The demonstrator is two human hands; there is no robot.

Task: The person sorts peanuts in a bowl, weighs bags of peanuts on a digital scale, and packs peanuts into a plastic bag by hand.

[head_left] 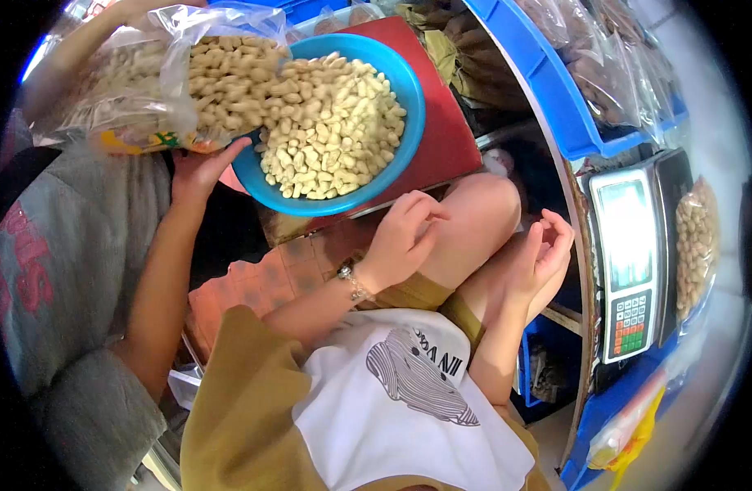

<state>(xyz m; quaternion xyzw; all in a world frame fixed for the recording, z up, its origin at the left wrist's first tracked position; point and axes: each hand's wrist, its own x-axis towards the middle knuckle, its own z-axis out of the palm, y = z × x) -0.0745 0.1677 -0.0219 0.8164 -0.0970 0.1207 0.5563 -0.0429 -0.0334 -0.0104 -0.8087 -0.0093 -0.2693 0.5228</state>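
My left hand [400, 241], with a bracelet at the wrist, hangs over my knee just below the basin. Its fingers are loosely bent, the thumb stands apart, and no object shows in it. Over my other leg, my right hand [541, 258] is turned up with curled, loose fingers and nothing visible in it. A blue basin [415, 102] holds a heap of peanuts in their shells [331, 151]. Beside me, another person's hand [198, 170] supports a clear plastic bag [170, 69] tilted at the basin's left rim, with peanuts spilling from its mouth.
Under the basin is a red-topped stand [450, 135]. To my right, a digital scale [625, 245] stands by a bag of peanuts [695, 241]. A blue tray [548, 69] with bagged goods is at upper right. The other person's grey shirt [81, 270] is close on my left.
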